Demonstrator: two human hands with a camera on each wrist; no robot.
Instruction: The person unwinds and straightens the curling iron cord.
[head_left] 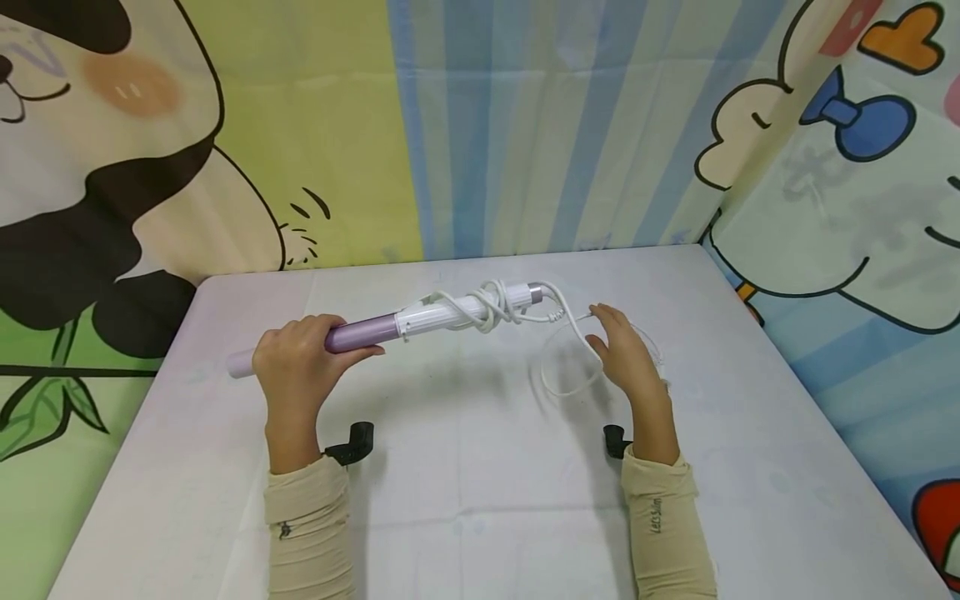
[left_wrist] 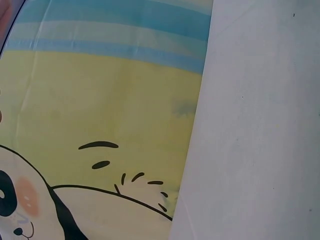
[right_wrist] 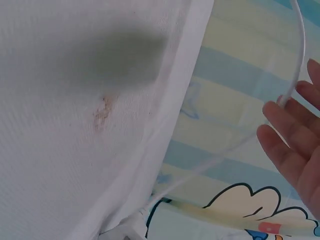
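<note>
Cartoon curtains with a panda back your white desk [head_left: 480, 500], where your left hand [head_left: 296, 362] is curled round the purple barrel of the curler [head_left: 420, 321], held just above the surface. Your right hand [head_left: 626, 354] is loose, fingers straight (not clenched), touching the white cord [head_left: 570, 321] that trails from the curler's wrapped handle end.

White-covered table [head_left: 480, 500] — loose white cord [head_left: 558, 379] looped on top

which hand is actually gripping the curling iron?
The left hand: its fingers wrap the purple barrel of the curling iron. The right hand is open, fingers only touching the loose white cord.
</note>
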